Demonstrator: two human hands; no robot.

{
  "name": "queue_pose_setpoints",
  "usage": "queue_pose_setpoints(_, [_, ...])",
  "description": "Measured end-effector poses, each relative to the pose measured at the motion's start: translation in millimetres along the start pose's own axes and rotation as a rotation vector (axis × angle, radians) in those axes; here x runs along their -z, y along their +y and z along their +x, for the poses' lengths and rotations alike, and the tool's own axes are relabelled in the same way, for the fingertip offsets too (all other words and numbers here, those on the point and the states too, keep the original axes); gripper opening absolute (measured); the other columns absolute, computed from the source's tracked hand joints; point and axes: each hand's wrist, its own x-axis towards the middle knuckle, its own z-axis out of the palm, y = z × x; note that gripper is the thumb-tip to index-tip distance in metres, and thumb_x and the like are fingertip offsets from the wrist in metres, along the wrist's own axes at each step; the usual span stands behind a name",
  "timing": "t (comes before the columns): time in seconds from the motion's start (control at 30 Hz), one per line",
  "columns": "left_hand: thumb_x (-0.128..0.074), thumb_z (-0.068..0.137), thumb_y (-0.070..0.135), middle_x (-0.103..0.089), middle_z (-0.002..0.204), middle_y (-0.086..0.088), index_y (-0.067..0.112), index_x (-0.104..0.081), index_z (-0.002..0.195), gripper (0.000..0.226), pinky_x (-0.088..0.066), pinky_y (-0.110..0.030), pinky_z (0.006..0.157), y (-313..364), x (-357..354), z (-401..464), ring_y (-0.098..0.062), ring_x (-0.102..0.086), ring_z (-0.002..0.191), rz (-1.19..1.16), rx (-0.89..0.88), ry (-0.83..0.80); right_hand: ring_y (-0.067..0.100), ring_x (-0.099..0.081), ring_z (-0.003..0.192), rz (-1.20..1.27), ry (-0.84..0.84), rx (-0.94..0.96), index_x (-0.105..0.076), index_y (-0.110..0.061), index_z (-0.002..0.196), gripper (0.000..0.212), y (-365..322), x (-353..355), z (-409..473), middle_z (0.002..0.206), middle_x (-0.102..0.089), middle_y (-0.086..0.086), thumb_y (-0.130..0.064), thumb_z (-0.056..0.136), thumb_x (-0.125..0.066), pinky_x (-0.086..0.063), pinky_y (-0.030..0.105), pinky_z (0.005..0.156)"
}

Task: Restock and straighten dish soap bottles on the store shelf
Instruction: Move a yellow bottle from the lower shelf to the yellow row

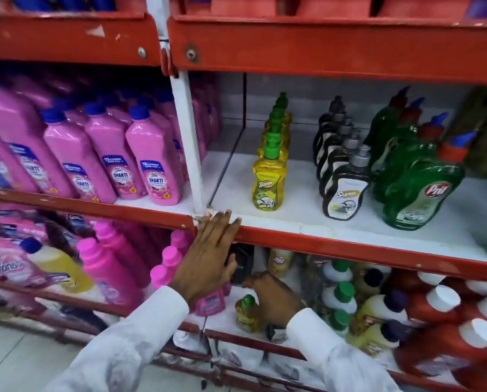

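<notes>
On the middle shelf (287, 219) stand three front-to-back rows of dish soap: yellow bottles with green caps (269, 179), black bottles with grey caps (345, 190), and larger green Pril bottles (423, 190) that lean left. My left hand (208, 258) lies flat against the shelf's red front edge, fingers spread, holding nothing. My right hand (276, 298) reaches into the shelf below, right beside a small yellow bottle with a green cap (246, 312). Its fingers are hidden, so its grip is unclear.
Pink Shakti bottles (154, 171) fill the bay to the left, past a white upright post (188, 142). The lower shelf holds pink bottles (109, 267), white and yellow bottles with green caps (340, 295) and red bottles with white caps (446, 306). A red shelf (321, 49) hangs overhead.
</notes>
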Motion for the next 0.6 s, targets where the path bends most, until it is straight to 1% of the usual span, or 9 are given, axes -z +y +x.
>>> queue_pose_setpoints(0.07, [-0.062, 0.081, 0.021, -0.026, 0.159, -0.018, 0.013, -0.023, 0.15, 0.08, -0.016, -0.052, 0.123, 0.2, -0.4, 0.3, -0.031, -0.019, 0.148, -0.021, 0.021, -0.011, 0.035, -0.065, 0.105, -0.04, -0.043, -0.055, -0.066, -0.022, 0.114, 0.036, -4.8, -9.1, 5.6, 0.119, -0.065, 0.015, -0.032, 0.08, -0.059, -0.053, 0.035, 0.089])
queue_pose_setpoints(0.17, [-0.064, 0.078, 0.016, -0.022, 0.16, -0.017, 0.014, -0.022, 0.15, 0.083, -0.013, -0.05, 0.124, 0.5, 0.3, 0.8, -0.03, -0.016, 0.149, -0.026, 0.004, -0.018, 0.04, -0.068, 0.095, -0.075, -0.087, -0.09, -0.074, -0.013, 0.099, 0.025, -10.9, -11.4, 9.0, 0.105, -0.069, 0.022, -0.025, 0.08, -0.062, -0.053, 0.036, 0.082])
queue_pose_setpoints(0.23, [-0.063, 0.078, 0.013, -0.022, 0.161, -0.016, 0.014, -0.024, 0.15, 0.083, -0.012, -0.049, 0.124, -1.6, 1.6, 0.5, -0.029, -0.016, 0.149, -0.069, 0.011, -0.008, 0.036, -0.068, 0.095, -0.019, -0.054, -0.075, -0.077, -0.016, 0.099, 0.025, -12.3, -2.9, 7.6, 0.106, -0.071, 0.019, -0.019, 0.075, -0.068, -0.055, 0.034, 0.084])
queue_pose_setpoints(0.33, [-0.061, 0.078, 0.01, -0.024, 0.161, -0.014, 0.015, -0.027, 0.149, 0.079, -0.007, -0.043, 0.124, -1.4, 3.0, 1.5, -0.026, -0.017, 0.149, -0.097, 0.009, 0.021, 0.025, -0.069, 0.097, 0.032, -0.015, -0.053, -0.077, -0.019, 0.1, 0.027, -18.2, 21.3, -3.1, 0.106, -0.076, 0.01, -0.019, 0.074, -0.073, -0.057, 0.035, 0.088])
queue_pose_setpoints(0.43, [-0.059, 0.078, 0.007, -0.025, 0.161, -0.013, 0.016, -0.03, 0.149, 0.077, -0.006, -0.04, 0.124, -1.4, 2.8, 2.3, -0.024, -0.018, 0.149, -0.141, 0.018, 0.041, 0.013, -0.069, 0.091, 0.087, 0.075, -0.03, -0.075, -0.024, 0.101, 0.036, -31.3, 65.0, -24.2, 0.101, -0.077, -0.002, -0.018, 0.065, -0.081, -0.058, 0.03, 0.085])
queue_pose_setpoints(0.53, [-0.057, 0.075, 0.003, -0.032, 0.158, -0.013, 0.015, -0.036, 0.146, 0.076, -0.011, -0.043, 0.125, -3.3, 1.2, 3.1, -0.022, -0.022, 0.148, -0.187, 0.02, 0.08, -0.001, -0.066, 0.073, 0.164, 0.219, -0.025, -0.076, -0.03, 0.099, 0.044, -51.0, 123.7, -54.5, 0.089, -0.072, -0.016, -0.018, 0.058, -0.087, -0.057, 0.017, 0.072])
queue_pose_setpoints(0.57, [-0.056, 0.073, 0.002, -0.035, 0.157, -0.013, 0.014, -0.038, 0.145, 0.075, -0.015, -0.045, 0.124, -2.5, 1.1, 3.6, -0.023, -0.024, 0.147, -0.193, 0.024, 0.087, -0.001, -0.066, 0.069, 0.191, 0.266, -0.012, -0.077, -0.03, 0.098, 0.044, -60.6, 145.3, -66.0, 0.085, -0.073, -0.017, -0.017, 0.057, -0.087, -0.057, 0.016, 0.069])
queue_pose_setpoints(0.6, [-0.057, 0.072, 0.001, -0.038, 0.155, -0.014, 0.013, -0.041, 0.143, 0.074, -0.018, -0.046, 0.123, -1.7, -0.1, 4.1, -0.024, -0.027, 0.146, -0.199, 0.025, 0.098, 0.002, -0.068, 0.067, 0.219, 0.32, 0.009, -0.077, -0.029, 0.097, 0.044, -70.5, 166.1, -76.1, 0.084, -0.075, -0.014, -0.016, 0.056, -0.087, -0.058, 0.018, 0.068])
